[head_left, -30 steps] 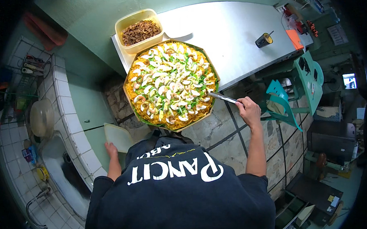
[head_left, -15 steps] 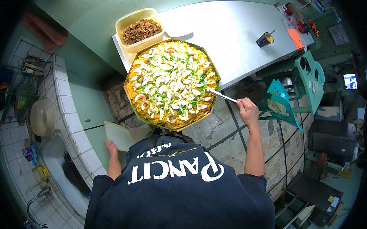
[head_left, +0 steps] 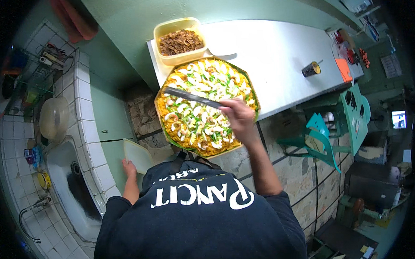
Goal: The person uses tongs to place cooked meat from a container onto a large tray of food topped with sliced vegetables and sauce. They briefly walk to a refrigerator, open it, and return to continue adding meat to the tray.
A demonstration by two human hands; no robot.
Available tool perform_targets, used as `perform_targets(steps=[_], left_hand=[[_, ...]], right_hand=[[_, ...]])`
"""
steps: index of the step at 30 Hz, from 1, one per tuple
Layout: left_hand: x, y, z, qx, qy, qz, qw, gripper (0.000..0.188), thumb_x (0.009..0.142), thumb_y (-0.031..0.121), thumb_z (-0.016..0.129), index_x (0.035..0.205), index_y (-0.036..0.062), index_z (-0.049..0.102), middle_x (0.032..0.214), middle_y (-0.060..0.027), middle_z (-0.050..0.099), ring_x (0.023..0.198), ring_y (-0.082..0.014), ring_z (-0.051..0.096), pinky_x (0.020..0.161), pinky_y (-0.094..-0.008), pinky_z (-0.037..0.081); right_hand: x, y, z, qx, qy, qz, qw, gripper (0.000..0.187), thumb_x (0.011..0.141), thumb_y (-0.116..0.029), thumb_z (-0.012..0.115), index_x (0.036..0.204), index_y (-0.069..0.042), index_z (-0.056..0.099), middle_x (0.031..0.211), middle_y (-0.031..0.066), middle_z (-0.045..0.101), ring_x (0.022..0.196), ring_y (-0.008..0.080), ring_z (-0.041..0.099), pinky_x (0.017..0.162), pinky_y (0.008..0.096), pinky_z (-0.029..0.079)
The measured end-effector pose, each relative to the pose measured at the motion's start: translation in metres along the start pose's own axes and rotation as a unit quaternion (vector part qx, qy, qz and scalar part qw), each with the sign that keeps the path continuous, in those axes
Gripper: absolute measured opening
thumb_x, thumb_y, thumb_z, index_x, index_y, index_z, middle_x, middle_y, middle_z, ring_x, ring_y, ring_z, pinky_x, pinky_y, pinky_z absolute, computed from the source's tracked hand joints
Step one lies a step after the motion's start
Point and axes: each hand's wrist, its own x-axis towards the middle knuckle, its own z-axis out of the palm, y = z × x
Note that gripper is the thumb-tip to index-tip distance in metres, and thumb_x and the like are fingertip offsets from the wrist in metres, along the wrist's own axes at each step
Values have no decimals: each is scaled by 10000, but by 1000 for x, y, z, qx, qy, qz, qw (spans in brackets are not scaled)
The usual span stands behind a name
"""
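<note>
My right hand [head_left: 239, 116] is closed around the end of long metal tongs [head_left: 192, 97], which reach leftward over the noodles. Below them lies a large tray of orange-yellow noodles [head_left: 195, 140], topped with sliced egg, chopped greens and what look like shrimp. The tray is many-sided, with a yellowish rim [head_left: 251, 96] and green lining. My left hand [head_left: 130, 167] grips the edge of a pale cream plastic container or lid [head_left: 138, 156], held low to the left of my body. Whether the tong tips touch the food I cannot tell.
A cream tub [head_left: 203, 45] of brown shredded topping stands behind the tray on the white table [head_left: 275, 63]. A dark cup [head_left: 311, 69] with a utensil is farther right. At left is a tiled sink [head_left: 67, 169]; at right, a teal chair [head_left: 320, 134].
My right hand has moved left from the tray's right edge, bringing the tongs across the noodles. My left hand still holds the cream plastic piece. The whole view has shifted slightly.
</note>
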Motion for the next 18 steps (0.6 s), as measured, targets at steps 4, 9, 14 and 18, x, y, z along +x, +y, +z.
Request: perform_targets(steps=[4,9,14,18], left_hand=[[-2,10,0,-4,0,15,1000,331,918,125,486,1227,5,480,1151,-230,577,1073,-370,559,942,-432,411],[4,27,-8,-94,-16,18,995,315,926,110,476,1218,-8,484,1166,-224,569,1093,-367,547,952,-421,399],[21,27,-11,-125,-6,42,991,311,933,109,470,1223,-5,479,1162,-211,574,1086,-366,551,945,-423,404],[32,37,-17,-119,-15,21,993,313,939,117,466,1227,-7,471,1173,-209,571,1092,-366,550,947,-432,404]], right_hand=[[49,11,135,-115,-40,-137,983,163,870,-104,617,1028,-70,602,844,111,620,632,274,627,519,366,494],[117,66,176,-285,9,-57,957,152,913,-236,581,976,-110,639,717,116,624,596,303,621,520,389,486],[227,137,122,-411,-9,203,889,272,936,-302,492,890,-95,663,798,161,662,776,350,650,707,442,509],[268,166,140,-434,-4,154,888,291,933,-308,475,949,-93,671,889,187,667,858,383,644,773,490,498]])
